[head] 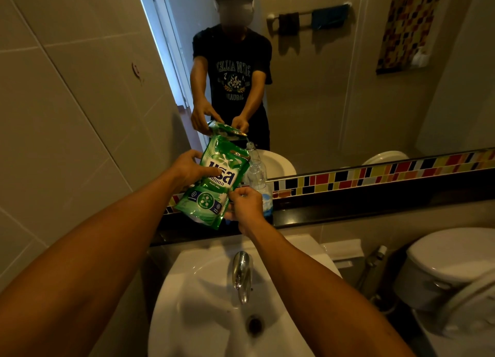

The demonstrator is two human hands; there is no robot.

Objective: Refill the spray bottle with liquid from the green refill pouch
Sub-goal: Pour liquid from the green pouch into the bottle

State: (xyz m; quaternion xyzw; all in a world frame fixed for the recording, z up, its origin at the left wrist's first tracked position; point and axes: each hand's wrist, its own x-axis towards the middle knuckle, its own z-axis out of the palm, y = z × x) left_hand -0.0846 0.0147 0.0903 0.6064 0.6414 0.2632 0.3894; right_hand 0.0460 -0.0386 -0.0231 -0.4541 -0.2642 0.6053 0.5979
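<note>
The green refill pouch (214, 185) is held tilted and upside down above the black ledge by the mirror. My left hand (188, 169) grips its left side, fingers spread over the front. My right hand (245, 205) pinches its lower right edge. The pouch's upper right corner leans against the neck of a clear, uncapped spray bottle (256, 173), which stands on the ledge right behind my right hand. The bottle has a blue label low down, and no spray head is in sight. The mirror shows the pouch, the bottle neck and both hands from the other side.
A white sink (203, 303) with a chrome tap (242, 273) lies directly below my arms. A toilet (450, 273) stands to the right. The coloured tile strip (375, 176) runs under the mirror, and a tiled wall is close on the left.
</note>
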